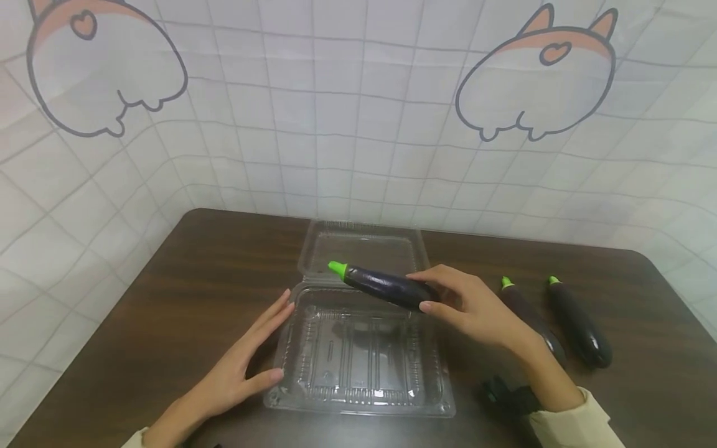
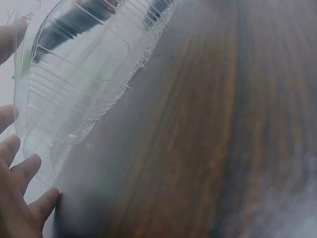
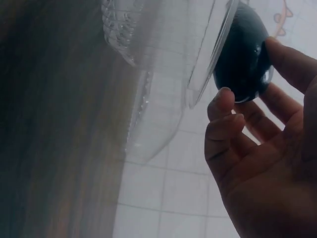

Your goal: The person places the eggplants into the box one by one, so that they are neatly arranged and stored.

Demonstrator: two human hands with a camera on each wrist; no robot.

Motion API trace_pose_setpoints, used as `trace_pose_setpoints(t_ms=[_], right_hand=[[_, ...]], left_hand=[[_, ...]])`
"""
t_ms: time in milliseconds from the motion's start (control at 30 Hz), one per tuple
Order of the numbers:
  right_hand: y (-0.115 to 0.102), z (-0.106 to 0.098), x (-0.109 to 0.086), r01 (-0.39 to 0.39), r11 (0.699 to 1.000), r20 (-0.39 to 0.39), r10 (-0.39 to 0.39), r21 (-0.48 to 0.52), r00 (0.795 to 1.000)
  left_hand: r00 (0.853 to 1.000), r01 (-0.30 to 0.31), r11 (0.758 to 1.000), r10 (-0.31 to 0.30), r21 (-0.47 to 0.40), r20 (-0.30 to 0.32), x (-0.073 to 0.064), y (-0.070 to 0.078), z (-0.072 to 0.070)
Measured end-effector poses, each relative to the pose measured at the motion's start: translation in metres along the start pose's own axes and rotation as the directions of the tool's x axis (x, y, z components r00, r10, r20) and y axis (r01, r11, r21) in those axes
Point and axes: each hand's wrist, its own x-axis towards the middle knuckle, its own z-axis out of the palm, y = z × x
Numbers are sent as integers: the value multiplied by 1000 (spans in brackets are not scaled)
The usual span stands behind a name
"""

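Observation:
A dark purple eggplant (image 1: 386, 287) with a bright green stem end is held by my right hand (image 1: 476, 305) above the clear plastic container (image 1: 358, 404). The fingers and thumb pinch its blunt end, and the stem points left. In the right wrist view the eggplant (image 3: 245, 54) shows its rounded end between the fingertips. My left hand (image 1: 241, 367) touches the container's left rim with fingers spread and fairly straight. In the left wrist view, fingers (image 2: 27, 171) of that hand lie along the container's side (image 2: 74, 99). The hinged lid (image 1: 364, 249) lies folded back behind the base.
Two more eggplants lie on the dark wood table (image 1: 224, 261) to the right: one (image 1: 532, 317) partly behind my right forearm, another (image 1: 579, 323) farther right. A black object (image 1: 510, 398) shows beside the right wrist. A white gridded cloth (image 1: 370, 124) hangs behind the table.

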Motion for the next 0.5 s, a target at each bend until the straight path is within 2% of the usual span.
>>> trace_pose_setpoints(t_ms=[500], right_hand=[[3,18,5,112,993,21,-111,-46,994]], left_hand=[[1000,7,1000,-7,-16,4,2,2,0]])
